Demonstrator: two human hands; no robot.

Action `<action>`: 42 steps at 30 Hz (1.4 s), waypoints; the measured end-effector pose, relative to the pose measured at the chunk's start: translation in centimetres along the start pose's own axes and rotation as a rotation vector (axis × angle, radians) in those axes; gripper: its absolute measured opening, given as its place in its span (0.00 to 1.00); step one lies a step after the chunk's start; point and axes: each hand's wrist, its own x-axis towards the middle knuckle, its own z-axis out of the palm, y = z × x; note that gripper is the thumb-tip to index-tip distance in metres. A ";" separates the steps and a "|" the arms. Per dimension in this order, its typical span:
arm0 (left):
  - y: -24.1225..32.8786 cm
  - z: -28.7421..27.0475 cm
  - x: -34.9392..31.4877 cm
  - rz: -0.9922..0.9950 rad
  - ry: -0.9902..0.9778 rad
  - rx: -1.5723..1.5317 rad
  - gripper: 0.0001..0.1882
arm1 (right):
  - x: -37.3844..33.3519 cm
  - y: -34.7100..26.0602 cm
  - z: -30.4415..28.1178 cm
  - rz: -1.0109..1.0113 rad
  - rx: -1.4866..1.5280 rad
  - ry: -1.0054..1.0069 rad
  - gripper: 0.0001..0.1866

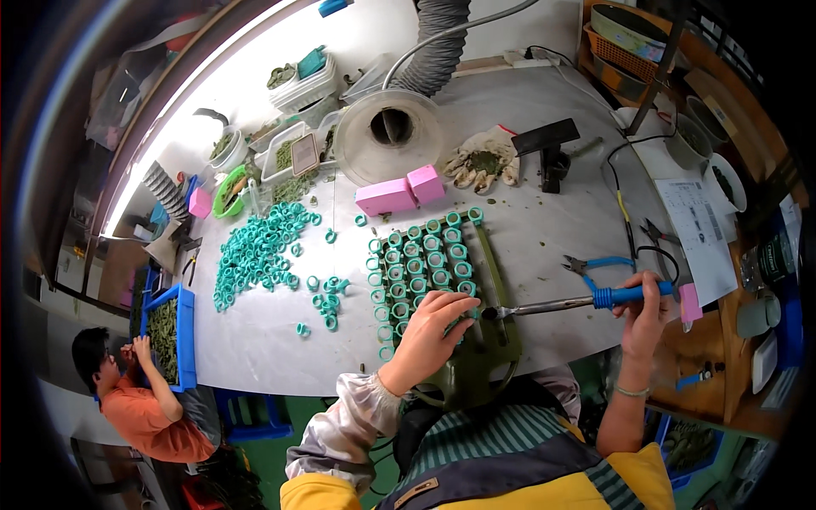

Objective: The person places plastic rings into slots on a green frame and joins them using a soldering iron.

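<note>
My right hand (643, 316) is wrapped round the blue handle of a soldering iron (544, 305), whose metal shaft points left. Its dark tip is close to the fingertips of my left hand (432, 336). That hand bends over the right side of a dark green rack (501, 293), its fingers closed on a teal ring (469, 315) that they partly cover. Rows of teal rings (414, 248) stand on the rack, with pale round faces on many of them. Whether the tip touches the ring I cannot tell.
Loose teal rings (255, 251) lie heaped on the grey table (280, 348). Pink blocks (385, 196), a clear funnel hood (357, 144), a work glove (484, 161) and a black stand (551, 157) are behind the rack. Blue-handled pliers (599, 264) lie right. A co-worker (153, 416) sits left.
</note>
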 end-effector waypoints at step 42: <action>1.0 -4.1 -3.3 -0.203 0.073 -0.353 0.16 | 0.0 -1.0 -2.0 -0.084 -0.048 -0.068 0.14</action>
